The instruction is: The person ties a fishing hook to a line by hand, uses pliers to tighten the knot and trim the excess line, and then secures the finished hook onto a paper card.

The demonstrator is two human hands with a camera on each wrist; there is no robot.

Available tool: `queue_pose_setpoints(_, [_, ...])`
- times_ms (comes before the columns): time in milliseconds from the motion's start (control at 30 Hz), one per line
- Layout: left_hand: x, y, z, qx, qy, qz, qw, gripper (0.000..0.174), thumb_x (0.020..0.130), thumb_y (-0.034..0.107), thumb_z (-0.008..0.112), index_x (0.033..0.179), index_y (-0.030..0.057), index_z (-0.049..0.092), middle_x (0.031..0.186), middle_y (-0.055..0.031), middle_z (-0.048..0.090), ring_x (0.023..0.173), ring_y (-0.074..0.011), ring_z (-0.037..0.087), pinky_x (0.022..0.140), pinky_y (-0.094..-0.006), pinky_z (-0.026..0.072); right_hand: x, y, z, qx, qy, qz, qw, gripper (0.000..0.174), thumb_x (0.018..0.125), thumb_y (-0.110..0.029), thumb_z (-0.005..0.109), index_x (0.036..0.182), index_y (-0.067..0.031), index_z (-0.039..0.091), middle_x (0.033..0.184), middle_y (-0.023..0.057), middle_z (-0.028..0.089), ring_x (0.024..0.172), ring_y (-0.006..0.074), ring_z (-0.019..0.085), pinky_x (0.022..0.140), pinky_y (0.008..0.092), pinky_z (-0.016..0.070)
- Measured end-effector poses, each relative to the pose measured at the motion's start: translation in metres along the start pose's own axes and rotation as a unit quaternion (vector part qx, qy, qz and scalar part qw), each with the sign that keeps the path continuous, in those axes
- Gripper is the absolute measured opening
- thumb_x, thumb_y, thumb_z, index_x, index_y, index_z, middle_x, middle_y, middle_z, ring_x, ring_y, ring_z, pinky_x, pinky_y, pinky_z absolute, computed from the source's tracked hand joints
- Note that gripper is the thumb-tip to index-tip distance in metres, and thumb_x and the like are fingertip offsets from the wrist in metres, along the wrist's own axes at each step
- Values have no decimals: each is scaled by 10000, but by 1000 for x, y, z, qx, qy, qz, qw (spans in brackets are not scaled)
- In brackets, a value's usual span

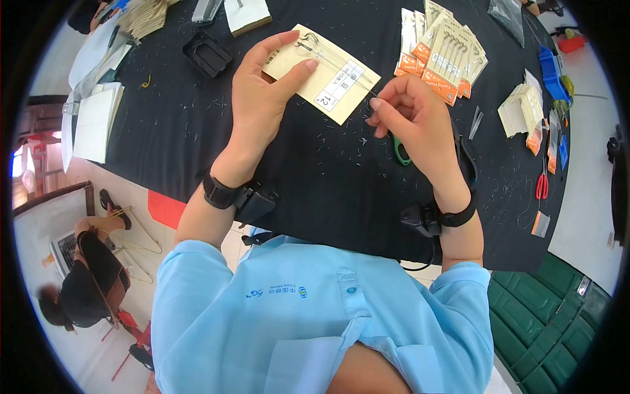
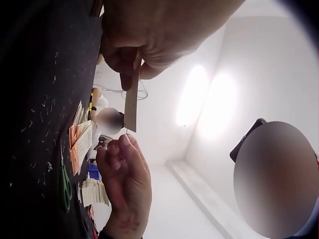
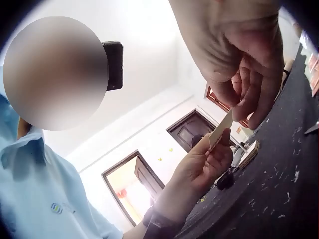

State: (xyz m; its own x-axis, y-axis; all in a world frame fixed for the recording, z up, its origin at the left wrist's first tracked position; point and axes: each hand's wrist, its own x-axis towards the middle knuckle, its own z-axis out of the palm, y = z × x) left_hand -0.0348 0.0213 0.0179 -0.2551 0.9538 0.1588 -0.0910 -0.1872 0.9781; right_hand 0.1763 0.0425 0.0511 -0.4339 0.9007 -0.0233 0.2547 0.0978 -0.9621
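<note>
A cream card [image 1: 318, 77] with a printed white label lies tilted in my left hand [image 1: 256, 102], pinched between thumb and fingers over the black table. Dark fishing hooks [image 1: 307, 41] sit at its upper end by my left thumb, and thin lines run from them down the card's face. At the card's right corner, my right hand [image 1: 417, 118] pinches a thin fishing line [image 1: 373, 95] between thumb and forefinger. In the left wrist view the card [image 2: 130, 107] shows edge-on, with the right fingertips close under its end. Green-handled scissors [image 1: 399, 151] lie partly hidden beneath my right hand.
Orange-and-white fishing hook packets [image 1: 446, 56] fan out at the back right. Red scissors [image 1: 541, 186] lie near the right edge. A black plastic tray [image 1: 207, 52] and a card stack [image 1: 248, 18] stand at the back left. Small clippings litter the black cloth.
</note>
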Motion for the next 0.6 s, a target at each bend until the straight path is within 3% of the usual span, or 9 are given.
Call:
queue_pose_setpoints(167, [1, 0, 0, -6, 3, 7, 1000, 415, 825, 55, 681, 1208, -17, 541, 1095, -139, 613, 943, -163, 632, 817, -269, 514, 4, 7, -4, 34, -35, 25, 999, 164, 868, -128, 630, 938, -4, 549, 756, 69, 643, 621, 78, 615, 547, 189, 451])
queue_pose_setpoints(333, [-1, 2, 1, -19, -1, 7, 1000, 415, 832, 68, 676, 1216, -12, 537, 1115, -145, 604, 957, -164, 632, 814, -267, 521, 7, 8, -5, 132, -64, 77, 986, 232, 881, -154, 631, 1025, 22, 586, 764, 47, 636, 583, 39, 555, 625, 208, 518])
queue_pose_setpoints(600, [-1, 0, 0, -22, -6, 18, 1000, 417, 840, 80, 673, 1222, -11, 531, 1114, -156, 603, 950, -170, 637, 800, -270, 530, 6, 7, -3, 167, -54, 83, 981, 210, 888, -139, 621, 1024, 21, 622, 733, 17, 609, 572, 15, 503, 664, 234, 546])
